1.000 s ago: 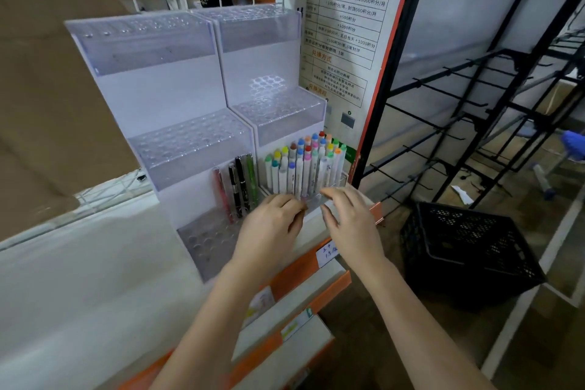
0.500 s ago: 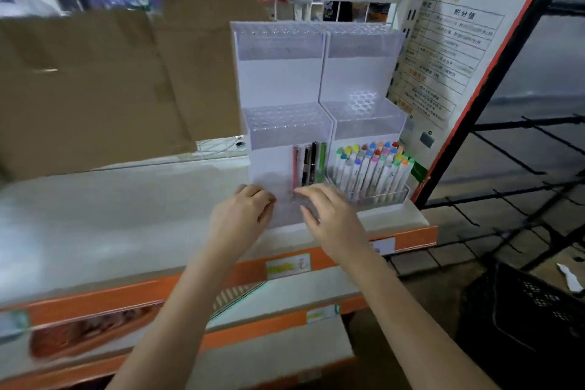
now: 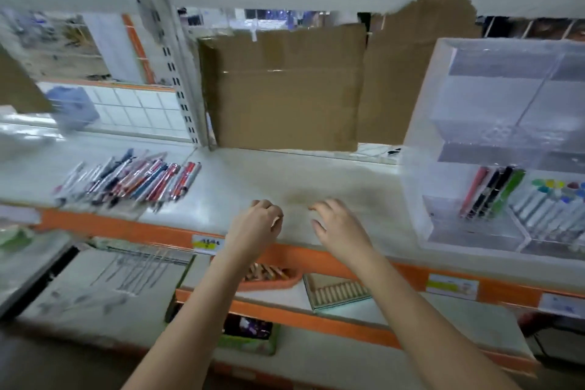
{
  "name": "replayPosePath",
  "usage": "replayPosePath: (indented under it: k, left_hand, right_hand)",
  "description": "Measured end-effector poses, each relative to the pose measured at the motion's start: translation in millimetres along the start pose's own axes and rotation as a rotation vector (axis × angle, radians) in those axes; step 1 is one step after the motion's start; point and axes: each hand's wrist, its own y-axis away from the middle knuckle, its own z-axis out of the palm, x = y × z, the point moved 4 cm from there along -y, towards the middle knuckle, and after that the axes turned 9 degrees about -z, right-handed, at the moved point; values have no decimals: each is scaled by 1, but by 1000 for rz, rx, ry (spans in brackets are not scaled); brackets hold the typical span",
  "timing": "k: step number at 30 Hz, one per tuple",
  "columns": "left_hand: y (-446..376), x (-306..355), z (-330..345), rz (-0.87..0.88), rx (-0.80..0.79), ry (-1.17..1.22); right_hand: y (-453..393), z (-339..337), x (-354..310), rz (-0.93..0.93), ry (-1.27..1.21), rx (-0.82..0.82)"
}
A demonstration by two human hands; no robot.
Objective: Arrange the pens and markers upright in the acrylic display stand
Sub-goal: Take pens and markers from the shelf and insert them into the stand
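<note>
Above the shelf [image 3: 332,174], both hands [image 3: 256,225] hover, loosely curled.

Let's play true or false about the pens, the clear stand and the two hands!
1. A pile of pens lies flat on the shelf, left of the hands. True.
2. The left hand holds a pen. False: it holds nothing.
3. The acrylic stand sits to the right. True.
4. The stand holds nothing. False: pens and markers stand in its bottom row.
5. The right hand grips the stand. False: it hangs over bare shelf.
</note>
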Motion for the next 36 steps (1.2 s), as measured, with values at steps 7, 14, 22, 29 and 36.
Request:
replayPosePath:
  k: [7,14,22,29,36]
  left_hand:
    - [-3,-125,-40,-67,-41,-147]
    - [-23,-206,-72,-162,-27,-231]
    - [-56,-237,-66,-268,-120,-241]
    - [-88,-242,-43,-379,-146,-240]
    - [-115,-239,-40,-428,-200,-291]
  right_hand:
    - [-88,81,-85,-52,-81,-85]
    - [-161,134,-126,-12,-92,-181]
    - [-223,160,-122,152,-107,-147]
    - [-262,174,-111,212,-44,-222]
    - [-291,176,-102,224,1,-439]
